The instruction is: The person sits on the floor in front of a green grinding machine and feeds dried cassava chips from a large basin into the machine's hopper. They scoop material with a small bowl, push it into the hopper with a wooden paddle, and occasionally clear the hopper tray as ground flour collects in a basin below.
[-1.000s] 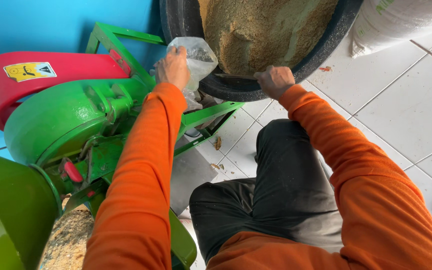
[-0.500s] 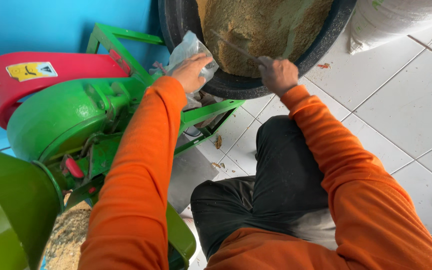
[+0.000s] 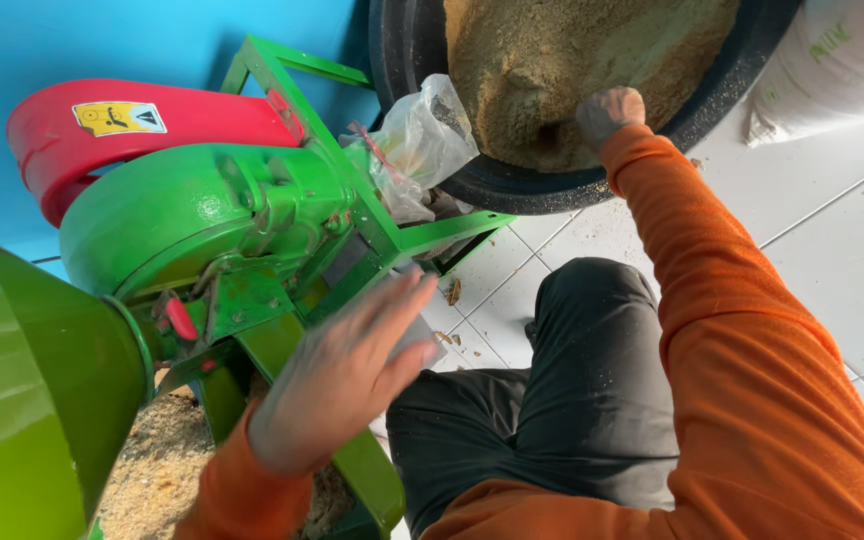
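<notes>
At nine o'clock of my view stands the green hopper [image 3: 22, 400], with the green machine housing [image 3: 192, 215] and the red cover [image 3: 142, 125] above it toward ten o'clock. Beneath the machine, at seven o'clock, I read a heap of tan meal on the floor [image 3: 157, 465]. My left hand [image 3: 337, 375] sits at six o'clock, back toward the camera, fingers spread wide and holding nothing, in front of the green frame [image 3: 372, 225]; I cannot tell whether it touches it. At twelve o'clock a clear plastic bag [image 3: 417, 145] lies against the frame and the rim of the black tub [image 3: 542, 190]. The tub holds tan meal [image 3: 572, 60]. My right hand [image 3: 609, 112] is at one o'clock, fingers curled into that meal; what they grip I cannot tell. At two o'clock a white sack [image 3: 832, 65] rests on the white tile floor [image 3: 832, 250].
</notes>
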A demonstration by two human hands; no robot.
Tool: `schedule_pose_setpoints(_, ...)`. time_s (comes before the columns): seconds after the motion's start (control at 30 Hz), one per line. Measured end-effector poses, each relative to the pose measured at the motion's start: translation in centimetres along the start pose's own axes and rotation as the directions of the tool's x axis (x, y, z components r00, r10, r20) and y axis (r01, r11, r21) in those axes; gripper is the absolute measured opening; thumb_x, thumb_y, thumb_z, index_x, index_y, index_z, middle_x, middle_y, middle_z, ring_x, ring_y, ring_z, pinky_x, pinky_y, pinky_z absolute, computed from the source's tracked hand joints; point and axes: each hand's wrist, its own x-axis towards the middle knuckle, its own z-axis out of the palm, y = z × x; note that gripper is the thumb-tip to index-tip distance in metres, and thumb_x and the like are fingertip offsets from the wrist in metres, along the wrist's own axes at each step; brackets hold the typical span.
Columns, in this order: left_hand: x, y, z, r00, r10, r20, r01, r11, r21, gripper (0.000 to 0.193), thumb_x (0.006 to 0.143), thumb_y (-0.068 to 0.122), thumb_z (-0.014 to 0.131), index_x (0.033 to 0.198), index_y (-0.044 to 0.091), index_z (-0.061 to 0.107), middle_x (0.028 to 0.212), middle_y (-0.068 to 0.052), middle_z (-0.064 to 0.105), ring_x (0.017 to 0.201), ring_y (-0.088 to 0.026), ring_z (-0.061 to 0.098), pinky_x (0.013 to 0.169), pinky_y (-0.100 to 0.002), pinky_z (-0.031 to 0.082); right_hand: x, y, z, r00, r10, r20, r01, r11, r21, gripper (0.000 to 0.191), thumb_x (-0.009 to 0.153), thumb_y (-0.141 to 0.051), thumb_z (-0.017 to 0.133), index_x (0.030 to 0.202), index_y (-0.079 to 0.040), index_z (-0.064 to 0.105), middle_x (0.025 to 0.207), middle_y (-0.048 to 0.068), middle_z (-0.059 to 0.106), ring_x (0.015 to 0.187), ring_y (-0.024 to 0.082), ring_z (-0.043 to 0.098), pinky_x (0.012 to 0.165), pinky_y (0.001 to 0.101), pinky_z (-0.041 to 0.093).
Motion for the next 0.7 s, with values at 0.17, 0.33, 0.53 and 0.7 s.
schedule_pose_setpoints(0.17, -3.6, 0.9, 1.0, 0.974, -0.175, -0.146, 0.171, 0.984, -0.039, 0.045, 0.088, 0.016, 0.078, 0.129, 0.005, 0.062, 0.114, -0.014, 0.075, 0.096, -0.033, 0.074, 0.079, -0.038, 0.059, 1.5, 0.2, 2.2, 0.988, 0.109, -0.106, -0.100, 0.991, 0.090, 0.026, 0.102, -0.023, 0.054, 0.098, -0.018, 0.079, 0.096, 0.010, 0.077, 0.090, 0.029, 0.074, 0.069, 0.0402, 0.056)
schedule_pose_setpoints(0.33, -5.1, 0.2, 2.3, 0.913, -0.196, -0.357, 0.160, 0.979, -0.128, 0.042, 0.088, 0.008, 0.078, 0.127, 0.001, 0.063, 0.107, -0.012, 0.077, 0.092, -0.026, 0.078, 0.080, -0.035, 0.061, 1.8, 0.6, 4.0, 0.960, 0.251, -0.121, -0.233, 0.961, 0.149, 0.026, 0.103, -0.024, 0.055, 0.099, -0.014, 0.079, 0.099, 0.017, 0.074, 0.087, 0.032, 0.074, 0.067, 0.0413, 0.057)
schedule_pose_setpoints(0.53, -5.0, -0.7, 2.0, 0.944, -0.109, -0.310, 0.057, 0.984, -0.172, 0.041, 0.087, 0.006, 0.079, 0.125, 0.000, 0.064, 0.101, -0.010, 0.078, 0.089, -0.025, 0.078, 0.077, -0.035, 0.060, 0.4, 2.2, 2.7, 0.869, 0.471, -0.153, -0.400, 0.849, 0.345, 0.023, 0.103, -0.024, 0.060, 0.100, -0.009, 0.077, 0.093, 0.020, 0.073, 0.083, 0.036, 0.072, 0.067, 0.0454, 0.057)
schedule_pose_setpoints(0.7, -5.8, -0.6, 1.8, 0.917, -0.013, -0.398, -0.051, 0.987, -0.150, 0.037, 0.090, 0.005, 0.078, 0.124, 0.001, 0.064, 0.096, -0.010, 0.076, 0.085, -0.027, 0.077, 0.077, -0.036, 0.059, -4.1, 2.7, -0.9, 0.856, 0.456, -0.245, -0.319, 0.836, 0.446, 0.025, 0.108, -0.029, 0.061, 0.106, -0.008, 0.074, 0.091, 0.020, 0.071, 0.082, 0.039, 0.071, 0.070, 0.0498, 0.056)
